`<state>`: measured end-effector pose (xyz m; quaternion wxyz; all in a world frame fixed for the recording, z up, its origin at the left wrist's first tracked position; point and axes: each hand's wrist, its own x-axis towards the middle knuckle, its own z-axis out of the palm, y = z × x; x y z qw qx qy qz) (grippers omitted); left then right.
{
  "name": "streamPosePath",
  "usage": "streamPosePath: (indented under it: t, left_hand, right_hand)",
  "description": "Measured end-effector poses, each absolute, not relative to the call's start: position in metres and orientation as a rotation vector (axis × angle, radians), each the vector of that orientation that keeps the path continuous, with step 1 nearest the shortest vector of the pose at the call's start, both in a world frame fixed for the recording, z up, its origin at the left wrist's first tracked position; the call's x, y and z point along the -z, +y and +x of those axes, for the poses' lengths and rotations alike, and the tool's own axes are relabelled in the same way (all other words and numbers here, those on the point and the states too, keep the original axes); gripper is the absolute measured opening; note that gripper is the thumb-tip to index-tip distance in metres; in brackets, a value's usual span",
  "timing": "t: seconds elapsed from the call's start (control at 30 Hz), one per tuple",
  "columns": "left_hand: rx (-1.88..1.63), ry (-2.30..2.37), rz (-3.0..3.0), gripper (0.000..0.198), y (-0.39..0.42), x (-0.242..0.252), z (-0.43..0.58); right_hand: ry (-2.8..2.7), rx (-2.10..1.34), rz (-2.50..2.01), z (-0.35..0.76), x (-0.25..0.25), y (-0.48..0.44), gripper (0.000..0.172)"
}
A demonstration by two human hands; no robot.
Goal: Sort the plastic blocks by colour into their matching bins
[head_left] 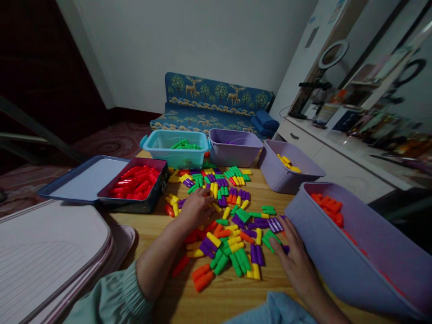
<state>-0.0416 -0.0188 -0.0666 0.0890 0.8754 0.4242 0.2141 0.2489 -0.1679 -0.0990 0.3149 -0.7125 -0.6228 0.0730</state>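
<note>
Plastic pieces shaped like short joined rods, in green, purple, yellow, orange and red, lie scattered over the wooden table. My left hand reaches over the middle of this spread, its fingers bent down and slightly apart. A yellow piece lies close to its fingertips; whether they touch it is hard to see. On the right, my right hand rests with thumb and fingers apart. Under and beside it are a green piece and a purple piece, the latter close to the fingertips.
A tin of red pieces, its lid open, stands left. Behind are a turquoise bin with green pieces and a lilac bin. Rightward stand a lilac bin with yellow pieces and a larger lilac bin with orange-red ones.
</note>
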Motion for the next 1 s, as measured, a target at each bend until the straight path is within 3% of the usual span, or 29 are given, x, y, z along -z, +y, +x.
streamPosePath:
  t: [0.23, 0.4, 0.87, 1.0]
  left_hand:
    - [-0.649, 1.257, 2.574, 0.027, -0.018, 0.068, -0.043]
    - [-0.672, 1.252, 2.565, 0.026, -0.015, 0.070, -0.044]
    - [-0.692, 1.247, 2.557, 0.024, -0.014, 0.066, -0.048]
    - [-0.742, 1.214, 2.556, 0.022, -0.012, 0.068, -0.049]
  right_hand:
    - [-1.416, -0.417, -1.779, 0.231, 0.079, -0.118, 0.057]
    - [-1.260, -0.550, -1.682, 0.208, 0.071, -0.078, 0.065]
    - [-1.519, -0.763, -1.554, 0.163, 0.050, -0.051, 0.061]
    - [-2.007, -0.826, -1.349, 0.157, 0.032, -0.072, 0.066]
